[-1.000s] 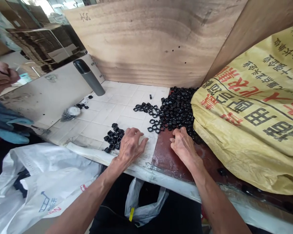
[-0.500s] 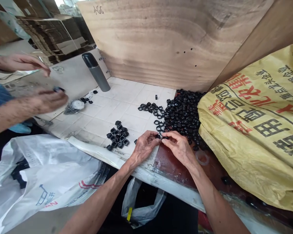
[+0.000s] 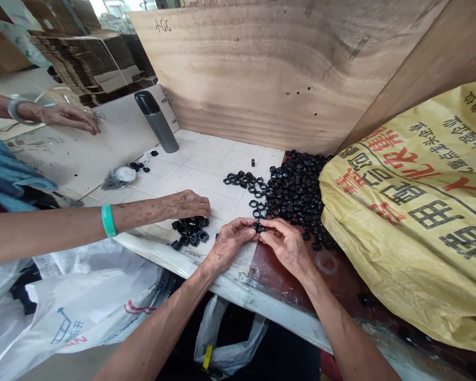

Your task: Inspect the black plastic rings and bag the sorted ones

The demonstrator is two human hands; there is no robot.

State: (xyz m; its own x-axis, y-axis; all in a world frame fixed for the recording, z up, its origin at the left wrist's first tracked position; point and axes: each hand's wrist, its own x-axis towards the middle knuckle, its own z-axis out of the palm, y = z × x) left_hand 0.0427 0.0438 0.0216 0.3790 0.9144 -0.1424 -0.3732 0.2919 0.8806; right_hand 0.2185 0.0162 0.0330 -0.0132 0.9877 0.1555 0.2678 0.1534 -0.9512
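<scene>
My left hand (image 3: 234,241) and my right hand (image 3: 286,244) meet at the near side of the table, fingertips pinched together. Between them is a small black plastic part (image 3: 258,227), gripped from both sides; its exact shape is partly covered by my fingers. Just beyond my fingers, black plastic rings (image 3: 241,179) lie loose on the pale surface. A large heap of black ring-shaped parts (image 3: 297,185) spreads behind my right hand. To the left of my left hand is a smaller pile of black parts (image 3: 191,232).
A co-worker's hand (image 3: 188,205) reaches onto the smaller pile; that person's other hand (image 3: 71,116) hovers at far left. A grey flask (image 3: 158,124) stands near the wooden board (image 3: 262,69). The yellow sack (image 3: 420,211) bounds the right; a white bag (image 3: 95,296) hangs left.
The co-worker's near arm has swung right, bringing its hand onto the smaller pile. My hands stay together at nearly the same spot, and the black part between them shows more clearly.
</scene>
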